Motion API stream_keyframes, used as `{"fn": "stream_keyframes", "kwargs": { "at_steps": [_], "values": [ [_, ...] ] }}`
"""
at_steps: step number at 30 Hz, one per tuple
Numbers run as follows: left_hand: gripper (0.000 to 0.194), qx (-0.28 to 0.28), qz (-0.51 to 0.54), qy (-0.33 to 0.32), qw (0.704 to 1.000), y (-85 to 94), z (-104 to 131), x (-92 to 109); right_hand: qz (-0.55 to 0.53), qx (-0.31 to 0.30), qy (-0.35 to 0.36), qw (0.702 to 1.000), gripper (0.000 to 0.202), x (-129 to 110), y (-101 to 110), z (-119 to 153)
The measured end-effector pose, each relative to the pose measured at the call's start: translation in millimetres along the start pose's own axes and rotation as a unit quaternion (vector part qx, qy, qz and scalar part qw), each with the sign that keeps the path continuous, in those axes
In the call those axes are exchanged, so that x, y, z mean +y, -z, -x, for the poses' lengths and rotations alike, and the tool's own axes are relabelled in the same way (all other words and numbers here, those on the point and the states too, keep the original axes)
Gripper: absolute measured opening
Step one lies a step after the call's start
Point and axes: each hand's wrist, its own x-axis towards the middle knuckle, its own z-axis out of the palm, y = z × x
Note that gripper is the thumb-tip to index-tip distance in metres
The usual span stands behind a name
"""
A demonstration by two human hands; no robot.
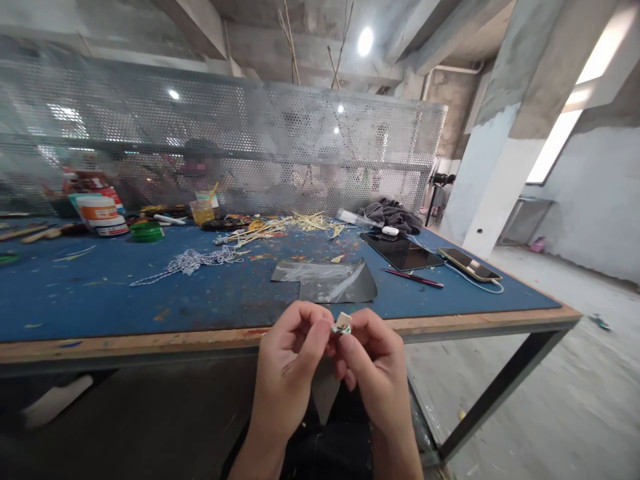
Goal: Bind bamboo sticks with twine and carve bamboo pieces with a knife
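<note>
A small pale piece (343, 322) with green and white parts sits between my two hands, just in front of the table's front edge. My left hand (295, 367) pinches it from the left with thumb and fingers. From the right, my right hand (373, 363) grips the same piece, its thumb below the pale top. The fingers of both hands nearly touch. Beyond them on the blue table top (240, 307) lies a dark grey sheet (340, 280) with whitish smears.
Patterned cord (193, 262), thin sticks (265, 230) and yellowish shavings (310, 223) lie behind. Paint jars (103, 215) stand at the left. On the right are a tablet (400, 251), a pen (415, 278) and a cabled phone (470, 264). A perforated metal screen (280, 147) rises behind.
</note>
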Motion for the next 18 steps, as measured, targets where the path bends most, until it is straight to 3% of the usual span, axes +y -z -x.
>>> {"fn": "stream_keyframes", "kwargs": {
  "at_steps": [5,9,14,18],
  "values": [
    [0.021,0.057,-0.002,-0.038,0.998,0.2,-2.2,-4.3,0.05,-0.008,0.017,0.999,0.011,-0.7,1.5,0.9],
    [0.01,0.078,-0.02,-0.051,0.995,0.0,-0.9,-2.2,0.03,-0.016,0.005,0.999,0.015,-2.5,0.7,1.0],
    [0.008,0.055,-0.14,-0.105,0.983,1.3,1.6,5.0,-0.012,0.027,-0.019,0.999,0.024,-4.9,0.5,0.2],
    [0.009,0.006,-0.163,-0.107,0.981,5.2,0.1,8.7,-0.021,0.045,-0.017,0.999,0.023,-4.0,1.6,-0.2]
  ]
}}
